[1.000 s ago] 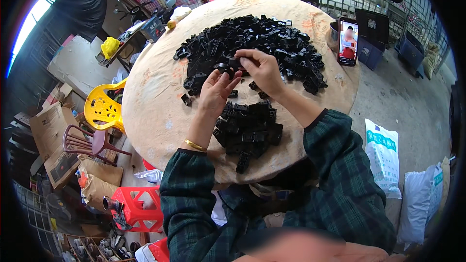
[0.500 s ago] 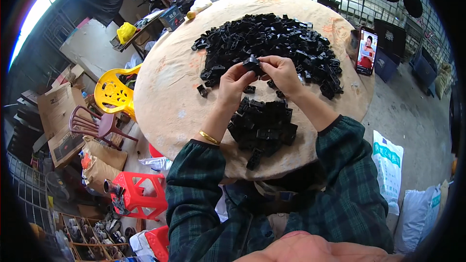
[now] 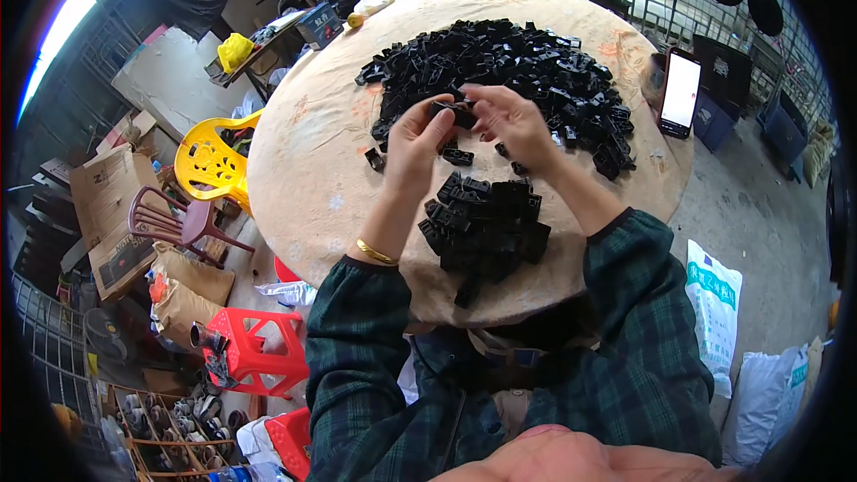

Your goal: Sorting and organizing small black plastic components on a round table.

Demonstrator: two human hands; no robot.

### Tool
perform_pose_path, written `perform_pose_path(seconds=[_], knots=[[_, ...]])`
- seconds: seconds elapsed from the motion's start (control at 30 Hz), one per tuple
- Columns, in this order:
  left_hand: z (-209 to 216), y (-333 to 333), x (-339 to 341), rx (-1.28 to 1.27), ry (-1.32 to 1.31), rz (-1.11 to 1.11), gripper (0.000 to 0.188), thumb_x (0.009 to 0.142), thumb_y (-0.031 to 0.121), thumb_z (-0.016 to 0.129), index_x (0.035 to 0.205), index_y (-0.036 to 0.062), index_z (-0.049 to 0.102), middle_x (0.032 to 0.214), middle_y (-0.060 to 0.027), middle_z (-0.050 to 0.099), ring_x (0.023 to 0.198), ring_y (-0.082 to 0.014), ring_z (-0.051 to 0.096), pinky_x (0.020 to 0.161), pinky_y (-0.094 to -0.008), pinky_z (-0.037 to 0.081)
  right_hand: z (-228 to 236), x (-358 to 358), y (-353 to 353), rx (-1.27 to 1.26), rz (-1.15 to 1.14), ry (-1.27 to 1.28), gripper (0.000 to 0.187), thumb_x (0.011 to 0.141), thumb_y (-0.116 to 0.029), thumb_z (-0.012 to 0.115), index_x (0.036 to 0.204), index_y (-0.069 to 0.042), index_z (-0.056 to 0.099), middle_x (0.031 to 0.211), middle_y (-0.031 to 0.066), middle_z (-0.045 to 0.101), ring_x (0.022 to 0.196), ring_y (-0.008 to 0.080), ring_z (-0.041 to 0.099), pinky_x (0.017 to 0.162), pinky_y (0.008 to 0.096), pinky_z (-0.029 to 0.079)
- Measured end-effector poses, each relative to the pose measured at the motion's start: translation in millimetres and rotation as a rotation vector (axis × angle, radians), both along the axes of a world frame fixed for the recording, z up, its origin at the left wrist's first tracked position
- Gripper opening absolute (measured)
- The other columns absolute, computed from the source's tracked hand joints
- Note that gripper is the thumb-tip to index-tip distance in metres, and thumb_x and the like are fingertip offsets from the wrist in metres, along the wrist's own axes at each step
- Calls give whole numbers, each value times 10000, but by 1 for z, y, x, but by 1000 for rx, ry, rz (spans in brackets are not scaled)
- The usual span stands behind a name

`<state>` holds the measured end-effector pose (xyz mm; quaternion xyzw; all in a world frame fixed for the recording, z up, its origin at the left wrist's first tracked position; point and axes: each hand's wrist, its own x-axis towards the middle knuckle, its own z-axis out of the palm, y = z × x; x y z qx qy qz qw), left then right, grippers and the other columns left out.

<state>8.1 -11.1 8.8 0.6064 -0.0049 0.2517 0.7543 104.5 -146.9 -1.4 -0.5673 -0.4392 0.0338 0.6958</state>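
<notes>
Over the near edge of a large heap of black plastic parts (image 3: 500,62), my left hand (image 3: 418,138) pinches one small black plastic part (image 3: 456,113) between thumb and fingers. My right hand (image 3: 516,128) is at the right end of that same part, its fingers bent and slightly smeared by motion; the index finger reaches the part's upper edge. Closer to me lies a smaller pile of black plastic parts (image 3: 486,228). Between the two piles are a few loose ones, among them a single piece (image 3: 458,156) below my hands.
A round table (image 3: 303,187) with a beige cloth carries both piles. A phone (image 3: 679,94) stands upright at its right edge. Left are a yellow chair (image 3: 207,163), a brownish-red chair (image 3: 190,221) and a red stool (image 3: 259,351). White sacks (image 3: 712,312) stand on the right.
My right hand's fingers have shifted on the part, which has tilted between my hands. The phone screen has turned from a picture of a person to mostly white.
</notes>
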Motion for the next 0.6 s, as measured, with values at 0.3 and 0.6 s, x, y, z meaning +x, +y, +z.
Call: perform_pose_path(seconds=[0.3, 0.6], knots=[[22, 18, -24, 925, 142, -200, 268, 765, 6, 684, 1009, -3, 574, 875, -74, 636, 757, -123, 614, 677, -250, 492, -35, 25, 13, -398, -123, -624, 233, 777, -177, 619, 987, -92, 673, 909, 103, 667, 866, 314, 601, 791, 402, 480], [1, 11, -10, 815, 283, -312, 231, 767, 51, 670, 998, 50, 664, 965, -97, 652, 833, -210, 626, 754, -307, 495, -38, 24, 28, -977, -50, -811, 254, 740, -238, 631, 960, -123, 687, 933, 111, 659, 930, 294, 601, 819, 386, 480]])
